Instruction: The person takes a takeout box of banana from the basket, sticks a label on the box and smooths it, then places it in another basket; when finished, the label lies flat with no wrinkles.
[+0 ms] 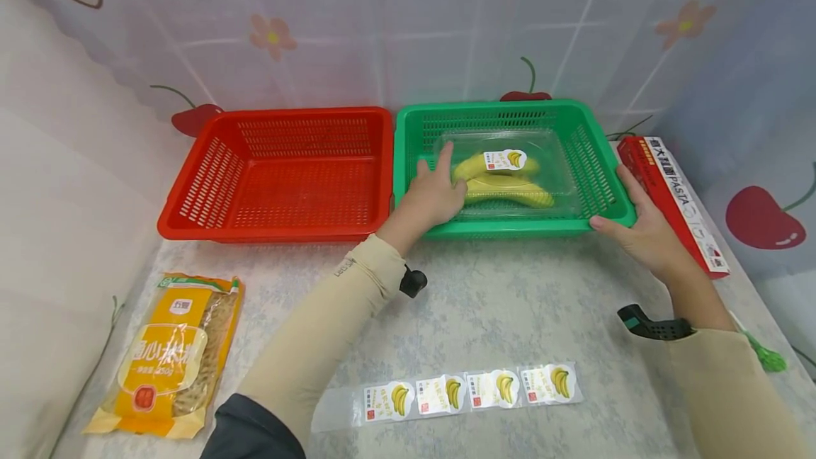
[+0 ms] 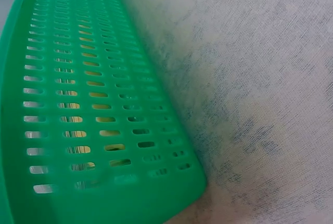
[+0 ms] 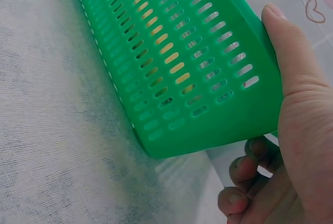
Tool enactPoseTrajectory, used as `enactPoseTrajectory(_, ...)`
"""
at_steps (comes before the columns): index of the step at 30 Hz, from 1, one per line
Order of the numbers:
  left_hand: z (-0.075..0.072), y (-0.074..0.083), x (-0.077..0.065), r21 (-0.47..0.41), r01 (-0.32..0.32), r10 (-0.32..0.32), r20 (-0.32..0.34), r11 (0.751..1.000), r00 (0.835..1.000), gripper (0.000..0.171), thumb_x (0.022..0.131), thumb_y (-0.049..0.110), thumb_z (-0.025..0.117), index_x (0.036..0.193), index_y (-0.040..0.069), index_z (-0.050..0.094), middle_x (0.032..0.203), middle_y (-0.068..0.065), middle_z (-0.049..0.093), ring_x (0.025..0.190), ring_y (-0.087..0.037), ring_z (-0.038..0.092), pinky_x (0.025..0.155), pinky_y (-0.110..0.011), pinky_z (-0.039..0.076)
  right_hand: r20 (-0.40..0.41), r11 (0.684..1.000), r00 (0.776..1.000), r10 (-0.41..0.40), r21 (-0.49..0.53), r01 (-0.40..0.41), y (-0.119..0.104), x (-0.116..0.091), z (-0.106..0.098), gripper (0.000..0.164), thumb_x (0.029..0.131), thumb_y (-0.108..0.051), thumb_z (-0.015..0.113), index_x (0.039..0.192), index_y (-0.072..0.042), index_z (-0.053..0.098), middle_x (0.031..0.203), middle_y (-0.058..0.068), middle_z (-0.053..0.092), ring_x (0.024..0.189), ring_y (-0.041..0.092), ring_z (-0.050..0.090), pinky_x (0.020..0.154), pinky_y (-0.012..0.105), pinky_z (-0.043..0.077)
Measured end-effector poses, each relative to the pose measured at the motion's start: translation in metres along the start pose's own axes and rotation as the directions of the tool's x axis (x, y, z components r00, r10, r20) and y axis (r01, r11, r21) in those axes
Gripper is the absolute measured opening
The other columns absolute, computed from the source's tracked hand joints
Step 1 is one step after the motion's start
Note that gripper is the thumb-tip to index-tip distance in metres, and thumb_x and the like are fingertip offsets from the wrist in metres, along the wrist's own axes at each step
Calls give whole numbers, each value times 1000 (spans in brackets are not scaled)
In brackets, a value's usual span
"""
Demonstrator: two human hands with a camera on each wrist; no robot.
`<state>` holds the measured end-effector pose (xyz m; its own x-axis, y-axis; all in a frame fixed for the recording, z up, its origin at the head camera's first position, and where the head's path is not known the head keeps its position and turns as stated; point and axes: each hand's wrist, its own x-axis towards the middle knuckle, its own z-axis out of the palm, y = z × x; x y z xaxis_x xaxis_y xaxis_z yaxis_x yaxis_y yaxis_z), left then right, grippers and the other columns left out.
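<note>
A green basket (image 1: 510, 229) stands at the back. In it lies a clear plastic box (image 1: 561, 161) holding yellow bananas (image 1: 506, 190), with a banana sticker (image 1: 506, 159) on its lid. My left hand (image 1: 433, 193) reaches over the basket's front left rim, index finger extended at the box's left end. At the front right corner my right hand (image 1: 647, 232) holds the basket. Its thumb (image 3: 291, 42) lies along the rim and its other fingers bend against the outside. The left wrist view shows the basket's slotted side, not the hand.
A red basket (image 1: 274, 234) adjoins the green one on the left. A red pasta box (image 1: 676, 204) lies to the right. A yellow food bag (image 1: 166, 356) lies at front left. Several banana stickers on a clear strip (image 1: 468, 392) lie in front. A patterned curtain (image 1: 382, 27) hangs behind.
</note>
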<state>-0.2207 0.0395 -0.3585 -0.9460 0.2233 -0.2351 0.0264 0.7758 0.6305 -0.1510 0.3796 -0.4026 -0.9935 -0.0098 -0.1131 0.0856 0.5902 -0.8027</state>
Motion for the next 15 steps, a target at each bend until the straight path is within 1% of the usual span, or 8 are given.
enactPoseTrajectory(1, 0, 0, -2, 1, -23, 23, -30, 1000, 999, 70, 103, 38, 43, 160, 33, 3, 157, -21, 23, 131, -39, 45, 100, -55, 46, -2, 1000, 1000, 1, -8, -1, 1, 0, 0, 91, 97, -31, 63, 155, -48, -3, 166, 10, 11, 125, 14, 37, 74, 2, 43)
enactPoseTrajectory(3, 1, 0, -7, 6, -76, 77, -88, 997, 993, 69, 102, 36, 44, 160, 30, 9, 148, -17, 30, 123, -32, 45, 95, -50, 49, -12, 1000, 1000, 4, -27, -4, 2, 0, 0, 91, 96, -33, 64, 155, -48, -3, 167, 7, 9, 131, 22, 32, 73, 1, 41)
enactPoseTrajectory(6, -1, 1, -18, 16, -155, 156, -149, 988, 977, 67, 101, 36, 44, 160, 27, 14, 140, -12, 36, 115, -25, 43, 87, -43, 50, -29, 998, 1000, 9, -63, -10, 3, 0, -1, 91, 95, -36, 65, 155, -48, -2, 168, 5, 7, 135, 30, 25, 74, 0, 37)
enactPoseTrajectory(8, -3, 2, -26, 50, -189, 195, -180, 981, 964, 65, 101, 37, 44, 160, 28, 16, 142, -11, 37, 116, -23, 42, 85, -41, 50, -48, 995, 999, -5, -104, 0, 4, 0, -2, 91, 94, -38, 65, 157, -46, -1, 164, 11, 14, 130, 30, 26, 72, 1, 36)
enactPoseTrajectory(10, -6, 1, -33, 103, -213, 230, -210, 972, 950, 65, 101, 37, 43, 159, 29, 18, 143, -9, 38, 115, -21, 43, 82, -38, 49, -83, 990, 996, -31, -142, 19, 4, -1, -2, 91, 93, -39, 65, 158, -41, 2, 156, 14, 21, 122, 26, 27, 72, 7, 34)
enactPoseTrajectory(11, -6, -1, -36, 138, -225, 252, -227, 964, 941, 64, 101, 37, 44, 159, 29, 19, 144, -9, 39, 116, -22, 43, 82, -37, 49, -106, 987, 993, -45, -158, 28, 5, -2, -1, 90, 93, -39, 65, 159, -40, 4, 151, 14, 23, 119, 23, 26, 72, 12, 33)
enactPoseTrajectory(13, -7, -3, -43, 199, -248, 296, -261, 948, 919, 63, 100, 36, 45, 158, 28, 22, 144, -8, 41, 119, -23, 45, 84, -36, 48, -149, 981, 987, -65, -193, 35, 7, -4, 0, 88, 93, -41, 65, 159, -37, 7, 140, 16, 24, 114, 22, 24, 72, 23, 33)
enactPoseTrajectory(15, -7, -7, -49, 243, -271, 336, -291, 932, 896, 62, 100, 34, 46, 157, 26, 26, 144, -8, 42, 122, -25, 46, 88, -38, 48, -187, 976, 979, -75, -216, 34, 8, -7, 2, 86, 93, -41, 63, 160, -34, 10, 139, 17, 22, 117, 26, 24, 75, 33, 32)
